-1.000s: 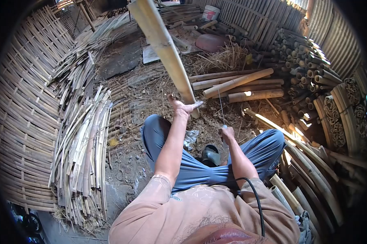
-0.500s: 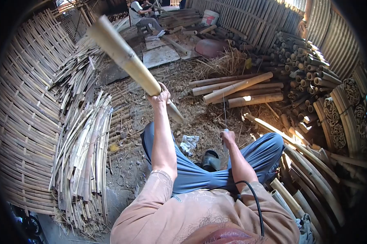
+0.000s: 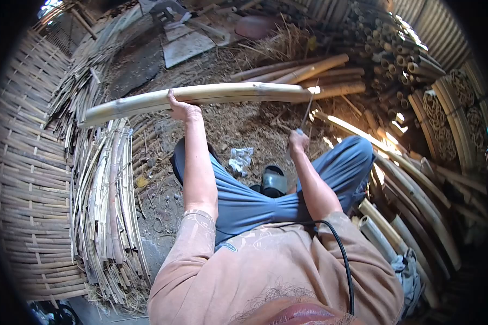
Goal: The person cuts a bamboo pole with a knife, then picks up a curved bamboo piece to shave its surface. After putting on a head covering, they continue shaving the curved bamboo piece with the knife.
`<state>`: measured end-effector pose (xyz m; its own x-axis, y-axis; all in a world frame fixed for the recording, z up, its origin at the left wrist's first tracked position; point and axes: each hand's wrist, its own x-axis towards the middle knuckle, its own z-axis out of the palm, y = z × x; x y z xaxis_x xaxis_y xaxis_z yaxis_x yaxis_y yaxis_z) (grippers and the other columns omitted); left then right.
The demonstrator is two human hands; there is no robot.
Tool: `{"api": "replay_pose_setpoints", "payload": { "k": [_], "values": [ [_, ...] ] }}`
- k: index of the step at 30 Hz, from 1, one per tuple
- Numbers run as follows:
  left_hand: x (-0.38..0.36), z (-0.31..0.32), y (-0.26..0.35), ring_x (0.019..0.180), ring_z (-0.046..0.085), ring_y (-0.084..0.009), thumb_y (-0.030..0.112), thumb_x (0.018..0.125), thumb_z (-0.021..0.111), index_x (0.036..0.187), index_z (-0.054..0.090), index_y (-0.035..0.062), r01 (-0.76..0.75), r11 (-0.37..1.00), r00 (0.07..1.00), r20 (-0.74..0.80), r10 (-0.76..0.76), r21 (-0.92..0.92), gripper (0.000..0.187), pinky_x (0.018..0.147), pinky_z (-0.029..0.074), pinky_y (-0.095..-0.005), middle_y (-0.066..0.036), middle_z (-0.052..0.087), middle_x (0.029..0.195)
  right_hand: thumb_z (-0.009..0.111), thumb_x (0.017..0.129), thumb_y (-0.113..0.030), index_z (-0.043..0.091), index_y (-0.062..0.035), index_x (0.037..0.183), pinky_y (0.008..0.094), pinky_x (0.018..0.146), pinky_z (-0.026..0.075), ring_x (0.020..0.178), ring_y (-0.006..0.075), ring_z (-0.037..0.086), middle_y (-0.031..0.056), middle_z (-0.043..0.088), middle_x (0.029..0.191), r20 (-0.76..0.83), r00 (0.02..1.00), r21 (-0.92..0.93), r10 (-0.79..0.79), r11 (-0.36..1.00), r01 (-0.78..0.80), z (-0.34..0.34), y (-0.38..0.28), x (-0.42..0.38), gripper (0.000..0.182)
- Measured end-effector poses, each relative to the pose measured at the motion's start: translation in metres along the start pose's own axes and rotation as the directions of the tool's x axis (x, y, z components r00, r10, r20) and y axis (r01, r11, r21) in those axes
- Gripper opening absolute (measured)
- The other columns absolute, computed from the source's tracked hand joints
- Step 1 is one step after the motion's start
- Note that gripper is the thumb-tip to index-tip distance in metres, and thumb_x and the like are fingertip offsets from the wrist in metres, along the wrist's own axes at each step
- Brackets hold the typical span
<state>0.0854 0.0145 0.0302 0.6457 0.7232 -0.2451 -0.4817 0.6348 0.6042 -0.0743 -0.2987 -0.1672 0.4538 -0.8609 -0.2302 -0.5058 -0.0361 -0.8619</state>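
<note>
A long pale bamboo pole (image 3: 222, 93) lies nearly level across my view, held out in front of me. My left hand (image 3: 184, 108) grips it from below, left of its middle, the thumb up along the near side. In my right hand (image 3: 298, 143), closed above my right knee, is a long thin-bladed knife (image 3: 309, 111), seen almost edge-on. The blade points up and overlaps the right end of the pole. A sandal (image 3: 274, 181) and a crumpled white plastic bag (image 3: 240, 161) are on the ground between my legs.
Split bamboo strips (image 3: 106, 200) are heaped at my left beside a woven bamboo wall (image 3: 33, 200). Cut bamboo poles (image 3: 330, 73) lie ahead, with a stack of bamboo tubes (image 3: 390, 54) behind. More bamboo lengths (image 3: 417, 200) lean close at my right.
My left hand has swung the pole from a steep slant to nearly level, its far end moving left and down. The knife has risen to the pole's right end. My view has tilted downward.
</note>
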Motion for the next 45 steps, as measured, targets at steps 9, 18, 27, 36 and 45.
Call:
{"api": "replay_pose_setpoints", "payload": {
  "k": [9,18,27,36,45],
  "values": [
    [-0.009,-0.041,-0.052,0.098,0.064,-0.0270,0.022,0.058,0.091,0.121,0.054,-0.0063,-0.154,0.939,0.968,0.238,0.081,0.307,0.078,0.092,0.055,-0.0419,-0.014,0.063,0.116,0.068,0.074,-0.027,0.073,0.0014,0.094,0.0433,0.082,0.057,0.092,0.0326,0.073,0.0217,0.073,0.095,0.190,0.981,-0.317,0.038,0.948,0.025,0.001,-0.008,-0.022,0.035],
    [-0.023,-0.030,-0.008,0.104,0.062,-0.0280,0.027,0.065,0.091,0.136,0.045,0.0000,-0.168,0.888,0.947,0.321,0.024,0.428,0.089,0.093,0.056,-0.0434,-0.015,0.059,0.123,0.066,0.079,-0.024,0.063,0.0016,0.110,0.0466,0.083,0.055,0.094,0.0388,0.068,0.0246,0.070,0.098,0.691,0.617,-0.001,-0.377,0.853,0.522,-0.004,-0.046,-0.118,0.040],
    [0.000,-0.041,0.017,0.100,0.066,-0.0316,0.027,0.070,0.088,0.131,0.047,-0.0057,-0.204,0.933,0.973,0.163,0.161,0.296,0.080,0.088,0.060,-0.0480,-0.019,0.060,0.122,0.062,0.078,-0.019,0.071,-0.0027,0.088,0.0462,0.079,0.055,0.090,0.0366,0.071,0.0216,0.073,0.094,0.541,0.838,-0.308,-0.067,0.912,0.272,0.039,0.027,-0.091,0.021],
    [-0.012,-0.036,0.004,0.084,0.068,-0.0311,0.021,0.069,0.081,0.118,0.053,-0.0100,-0.188,0.958,0.953,0.275,0.125,0.215,0.064,0.076,0.059,-0.0470,-0.017,0.065,0.102,0.059,0.075,-0.019,0.068,0.0007,0.082,0.0468,0.072,0.053,0.077,0.0421,0.066,0.0248,0.069,0.082,0.720,0.630,-0.055,-0.290,0.881,0.469,0.044,-0.022,-0.103,0.023],
    [-0.008,-0.048,0.007,0.076,0.067,-0.0292,0.015,0.069,0.073,0.099,0.060,-0.0092,-0.081,0.989,0.889,0.459,0.014,0.127,0.041,0.072,0.058,-0.0420,-0.017,0.066,0.086,0.059,0.077,-0.024,0.072,0.0051,0.087,0.0453,0.075,0.055,0.089,0.0390,0.071,0.0281,0.071,0.094,0.492,0.837,-0.257,0.241,0.958,-0.125,0.019,0.020,-0.040,0.033]
  ]
}}
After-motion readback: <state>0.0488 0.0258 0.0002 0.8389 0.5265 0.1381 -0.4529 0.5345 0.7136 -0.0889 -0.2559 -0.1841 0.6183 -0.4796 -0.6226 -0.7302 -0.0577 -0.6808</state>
